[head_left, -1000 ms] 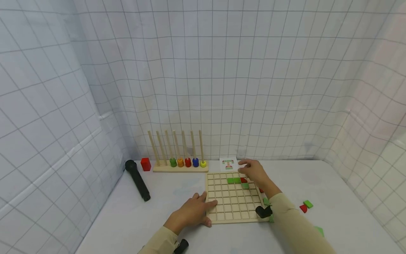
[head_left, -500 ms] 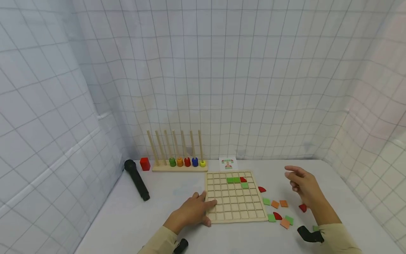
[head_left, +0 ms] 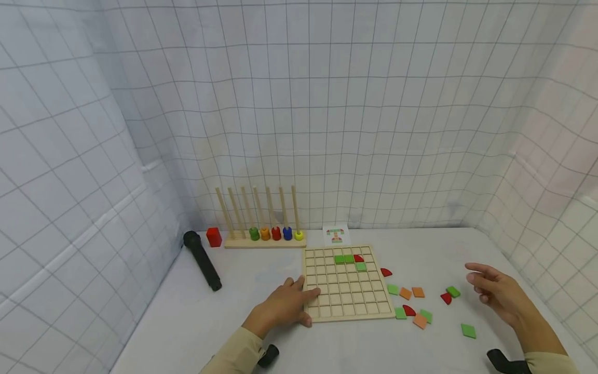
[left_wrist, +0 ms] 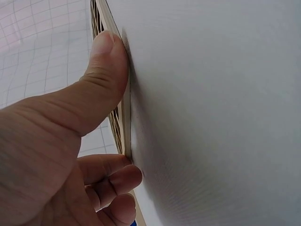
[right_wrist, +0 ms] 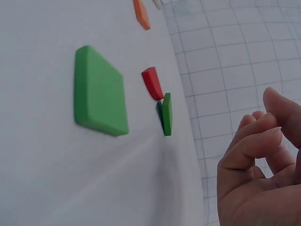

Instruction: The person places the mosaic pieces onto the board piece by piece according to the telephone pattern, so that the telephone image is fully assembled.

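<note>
My left hand (head_left: pixel 284 304) rests on the near left part of a wooden grid board (head_left: pixel 343 298), fingers spread. The left wrist view shows its thumb (left_wrist: pixel 96 84) lying against the board's side, other fingertips bent near the edge. Two green squares (head_left: pixel 344 259) and a red quarter-round tile (head_left: pixel 358 258) sit in one row, with a green square (head_left: pixel 361 266) below. My right hand (head_left: pixel 502 296) hovers at the right, fingers loosely bent, nothing seen in it. Nearest it lie a green tile (right_wrist: pixel 99 92), a red tile (right_wrist: pixel 152 83) and another green tile (right_wrist: pixel 167 114).
Loose orange (head_left: pixel 420 320), red (head_left: pixel 408 310) and green tiles lie right of the board. Behind it is a pattern card (head_left: pixel 336 235). A peg stand (head_left: pixel 265 243) with coloured beads, a red block (head_left: pixel 214 237) and a black microphone (head_left: pixel 202 261) stand leftward.
My right hand has moved from above the board's far right corner to the table's right side, uncovering the loose tiles. The left hand has stayed on the board.
</note>
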Action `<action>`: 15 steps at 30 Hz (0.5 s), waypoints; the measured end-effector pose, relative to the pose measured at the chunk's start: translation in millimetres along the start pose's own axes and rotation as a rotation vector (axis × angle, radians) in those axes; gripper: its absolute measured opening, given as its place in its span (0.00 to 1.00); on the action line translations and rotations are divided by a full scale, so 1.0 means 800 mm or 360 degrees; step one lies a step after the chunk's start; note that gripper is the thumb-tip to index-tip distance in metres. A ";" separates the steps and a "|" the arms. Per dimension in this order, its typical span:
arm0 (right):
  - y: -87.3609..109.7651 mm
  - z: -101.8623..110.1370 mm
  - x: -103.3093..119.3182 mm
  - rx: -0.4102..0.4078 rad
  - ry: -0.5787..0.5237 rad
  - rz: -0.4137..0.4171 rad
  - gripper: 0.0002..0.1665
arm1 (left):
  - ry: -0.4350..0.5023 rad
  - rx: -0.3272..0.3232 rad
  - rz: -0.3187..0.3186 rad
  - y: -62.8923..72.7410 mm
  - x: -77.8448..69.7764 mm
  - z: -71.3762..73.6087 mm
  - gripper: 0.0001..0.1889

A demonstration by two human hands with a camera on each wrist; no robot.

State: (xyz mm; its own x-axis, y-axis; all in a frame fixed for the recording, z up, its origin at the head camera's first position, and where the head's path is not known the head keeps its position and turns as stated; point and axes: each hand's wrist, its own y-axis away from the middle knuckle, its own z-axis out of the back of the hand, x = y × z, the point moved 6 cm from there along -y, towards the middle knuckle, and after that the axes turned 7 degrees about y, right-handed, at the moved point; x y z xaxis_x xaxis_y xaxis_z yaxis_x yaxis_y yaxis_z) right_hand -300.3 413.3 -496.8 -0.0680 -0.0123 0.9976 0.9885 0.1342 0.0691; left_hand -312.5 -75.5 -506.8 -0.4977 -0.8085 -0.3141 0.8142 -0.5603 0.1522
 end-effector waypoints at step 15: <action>-0.014 0.002 -0.042 -0.0015 0.0884 -0.0358 0.35 | 0.0000 0.0015 0.0013 0.001 0.001 -0.004 0.43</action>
State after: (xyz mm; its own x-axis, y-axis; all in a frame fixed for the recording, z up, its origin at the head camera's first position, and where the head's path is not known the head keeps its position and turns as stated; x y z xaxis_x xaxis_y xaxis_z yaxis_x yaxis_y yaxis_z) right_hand -309.3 414.0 -531.2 -0.1978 -0.5557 0.8075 0.9593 0.0597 0.2761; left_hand -311.4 -75.7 -509.6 -0.4913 -0.8129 -0.3127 0.8153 -0.5555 0.1633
